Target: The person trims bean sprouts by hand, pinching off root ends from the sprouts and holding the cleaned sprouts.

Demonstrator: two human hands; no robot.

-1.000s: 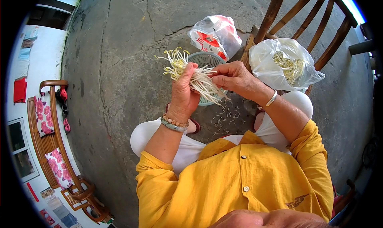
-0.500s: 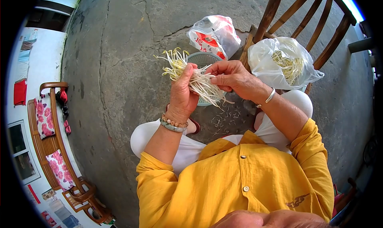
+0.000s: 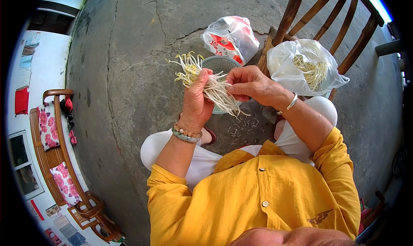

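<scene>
A bunch of bean sprouts (image 3: 217,93) is gripped in my left hand (image 3: 198,99), yellow heads up and left, pale root ends fanning down and right. My right hand (image 3: 254,86) is at the root ends with thumb and forefinger pinched together; a sprout end appears to be between the fingertips. Under both hands stands a grey-green plastic basket (image 3: 221,63) with holes, partly hidden by the sprouts. More sprouts (image 3: 310,72) lie in an open white plastic bag (image 3: 282,65) to the right. Small broken root bits (image 3: 245,127) are scattered on the floor below the basket.
Behind the basket sits a red-and-white plastic bag (image 3: 232,37). A wooden chair (image 3: 292,13) stands at the upper right, against the sprout bag. My knees in white trousers (image 3: 320,110) flank the work. A wooden bench (image 3: 45,160) with flowered cushions is far left on the concrete floor (image 3: 137,44).
My right hand has shifted slightly, its fingers curling more closely at the root ends. My left hand and the bunch stay almost still.
</scene>
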